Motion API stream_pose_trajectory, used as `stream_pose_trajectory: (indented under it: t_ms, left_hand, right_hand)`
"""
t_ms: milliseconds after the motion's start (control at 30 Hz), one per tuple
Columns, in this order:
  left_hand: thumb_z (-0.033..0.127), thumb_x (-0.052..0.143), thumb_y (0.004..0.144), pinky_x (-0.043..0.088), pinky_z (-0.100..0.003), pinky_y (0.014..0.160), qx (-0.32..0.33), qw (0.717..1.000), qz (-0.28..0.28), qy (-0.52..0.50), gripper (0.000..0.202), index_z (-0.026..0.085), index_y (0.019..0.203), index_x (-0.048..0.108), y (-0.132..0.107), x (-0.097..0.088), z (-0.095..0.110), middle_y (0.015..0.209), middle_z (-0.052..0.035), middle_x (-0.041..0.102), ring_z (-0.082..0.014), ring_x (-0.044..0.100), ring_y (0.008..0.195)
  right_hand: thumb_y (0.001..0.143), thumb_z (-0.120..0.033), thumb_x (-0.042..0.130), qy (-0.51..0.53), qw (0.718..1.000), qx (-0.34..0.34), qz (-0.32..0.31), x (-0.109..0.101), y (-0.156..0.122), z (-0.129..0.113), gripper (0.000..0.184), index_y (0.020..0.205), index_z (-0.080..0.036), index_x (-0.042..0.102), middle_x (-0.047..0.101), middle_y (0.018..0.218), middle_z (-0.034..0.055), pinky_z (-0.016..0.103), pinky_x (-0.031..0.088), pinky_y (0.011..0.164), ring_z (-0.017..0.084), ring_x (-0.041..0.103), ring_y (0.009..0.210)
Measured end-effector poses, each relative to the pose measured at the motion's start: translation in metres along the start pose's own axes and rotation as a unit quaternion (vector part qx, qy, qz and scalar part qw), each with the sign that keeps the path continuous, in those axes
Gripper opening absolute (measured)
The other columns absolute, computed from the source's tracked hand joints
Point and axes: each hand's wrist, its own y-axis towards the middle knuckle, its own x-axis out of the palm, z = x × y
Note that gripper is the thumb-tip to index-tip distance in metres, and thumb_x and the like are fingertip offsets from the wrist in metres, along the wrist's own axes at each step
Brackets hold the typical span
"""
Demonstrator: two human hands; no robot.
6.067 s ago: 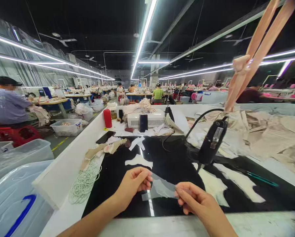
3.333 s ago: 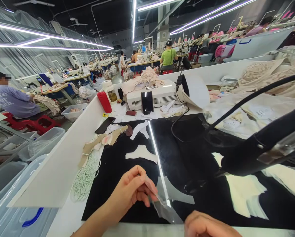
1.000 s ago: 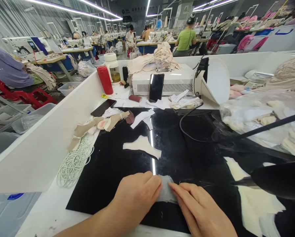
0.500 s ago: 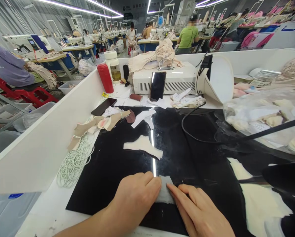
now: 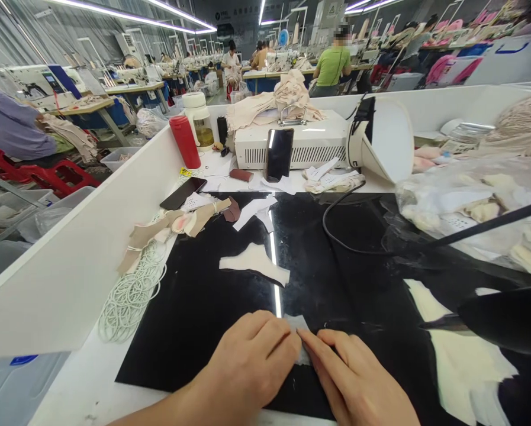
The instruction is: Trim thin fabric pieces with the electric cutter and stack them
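Note:
A small, thin, pale grey fabric piece [image 5: 299, 323] lies on the black board [image 5: 203, 331] near its front edge, largely covered by my hands. My left hand [image 5: 257, 358] is closed, its curled fingers on the left part of the piece. From the other side, my right hand [image 5: 358, 374] pinches at the piece's right part, fingers pressed together; the tips of both hands nearly meet. Beyond them rests a cream cut fabric piece [image 5: 253, 262] with a curved outline. Pale cut pieces [image 5: 469, 361] are stacked at the right, partly behind a dark, pointed object [image 5: 505, 319].
A bundle of pale green elastic cord [image 5: 129, 302] lies at the left. Behind the board stand an upright phone [image 5: 279, 155], a white box machine [image 5: 247, 148], a red bottle [image 5: 185, 142] and a lamp [image 5: 392, 142]. Its black cable [image 5: 380, 252] crosses the right side beside bagged pieces [image 5: 473, 207].
My left hand has shifted slightly right over the grey fabric piece, covering more of it. My right hand stays by its right edge. The whole view has moved a little.

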Motion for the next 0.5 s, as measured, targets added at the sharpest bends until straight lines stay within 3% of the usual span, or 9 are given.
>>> stream_pose_trajectory:
  t_ms: [200,500]
  left_hand:
    - [0.006,0.042,0.106,0.057,-0.028,0.102,0.029,0.999,-0.022,-0.012,0.025,0.006,0.110,0.067,0.0000,0.0026,0.0026,0.105,-0.0067,0.076,-0.0160,0.072,0.103]
    - [0.007,0.041,0.106,0.059,-0.032,0.104,0.036,0.999,-0.038,0.004,0.027,0.005,0.114,0.067,-0.0075,0.0079,-0.0022,0.117,-0.0118,0.076,-0.0197,0.072,0.113]
  right_hand:
    - [0.107,-0.019,0.042,0.002,1.000,0.007,0.026,0.0007,0.0022,-0.0034,0.033,0.130,-0.018,0.065,0.071,0.098,0.0076,0.028,0.059,0.071,0.018,0.069,0.079]
    - [0.107,-0.019,0.040,0.000,0.999,0.010,0.042,0.0043,0.0047,-0.0051,0.035,0.130,-0.018,0.067,0.074,0.099,0.0078,0.029,0.060,0.070,0.019,0.071,0.081]
